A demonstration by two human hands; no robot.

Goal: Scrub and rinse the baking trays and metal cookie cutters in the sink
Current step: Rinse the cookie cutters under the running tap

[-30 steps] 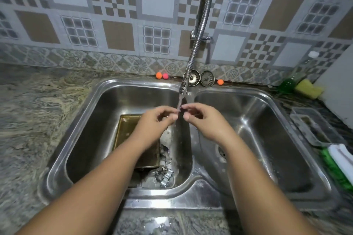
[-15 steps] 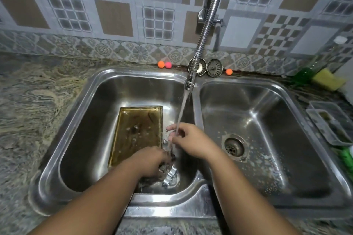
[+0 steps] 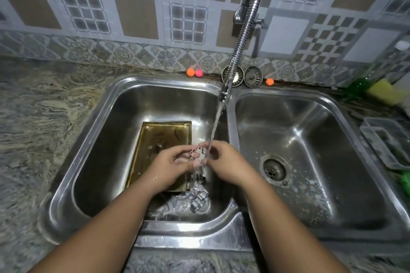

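Note:
Both my hands meet over the left basin (image 3: 104,139) under the running water from the faucet (image 3: 225,93). My left hand (image 3: 175,162) and my right hand (image 3: 224,159) pinch a small metal cookie cutter (image 3: 197,153) between them in the stream. A gold baking tray (image 3: 159,137) lies flat on the basin floor, partly hidden by my left hand. More metal cookie cutters (image 3: 195,200) lie in a heap near the basin's front right corner.
The right basin (image 3: 332,150) holds only its drain (image 3: 274,167). Two strainers (image 3: 253,76) and small orange and pink balls (image 3: 190,72) sit on the back ledge. A green soap bottle (image 3: 357,85), a yellow sponge (image 3: 386,93) and a clear tub (image 3: 386,142) stand at the right.
My left hand went down to the heap of cutters and came back up. Both hands now hold a cutter under the stream, lower in the basin than a second ago.

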